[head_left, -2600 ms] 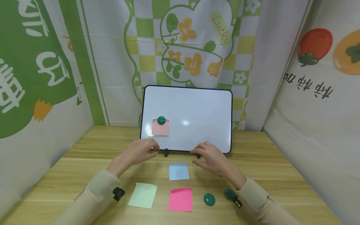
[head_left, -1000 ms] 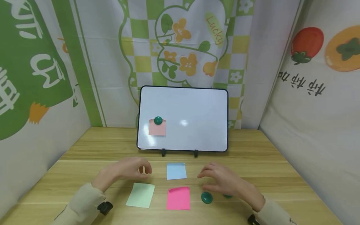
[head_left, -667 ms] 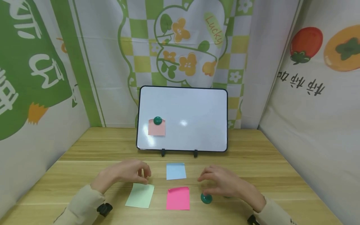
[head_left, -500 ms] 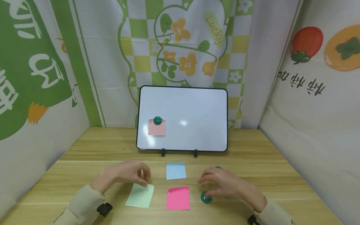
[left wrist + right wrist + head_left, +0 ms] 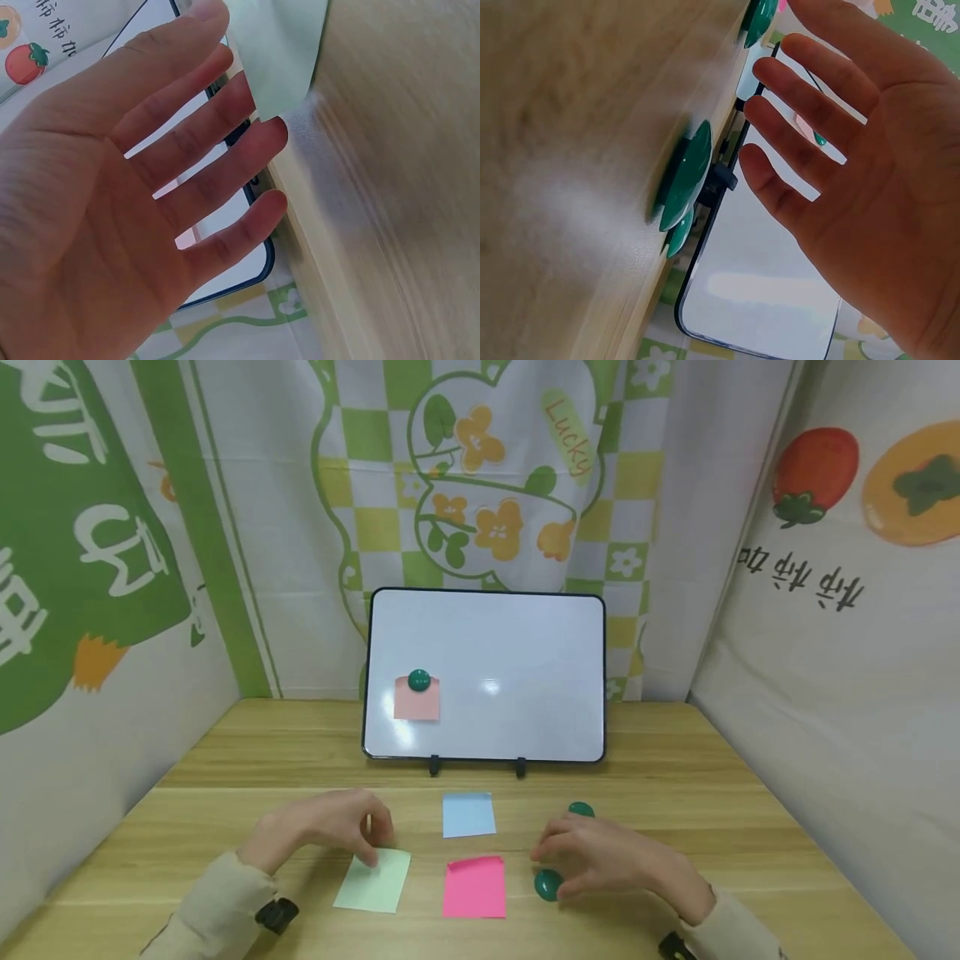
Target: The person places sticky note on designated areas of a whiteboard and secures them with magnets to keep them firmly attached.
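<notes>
In the head view my left hand [image 5: 330, 827] is over the far edge of a pale green sticky note [image 5: 372, 889], its thumb over the paper. The left wrist view has the note [image 5: 281, 56] beside the thumb and fingertips; I cannot tell whether they touch it. My right hand [image 5: 611, 860] hovers with loosely bent fingers, thumb close to a round green magnet [image 5: 548, 885]. Another green magnet [image 5: 581, 809] shows beyond that hand. A third magnet [image 5: 686, 180], hidden from the head view, appears below the palm in the right wrist view.
A whiteboard [image 5: 517, 677] stands at the back on black feet [image 5: 521, 767]. A green magnet [image 5: 419, 680] holds a light pink note [image 5: 417, 702] on it. A blue sticky note [image 5: 468, 816] and a hot pink sticky note [image 5: 475, 889] lie mid-table between the hands.
Both hands have come back from the whiteboard's lower edge toward the near table. The left thumb has moved down over the green note. The right hand has moved to the magnets.
</notes>
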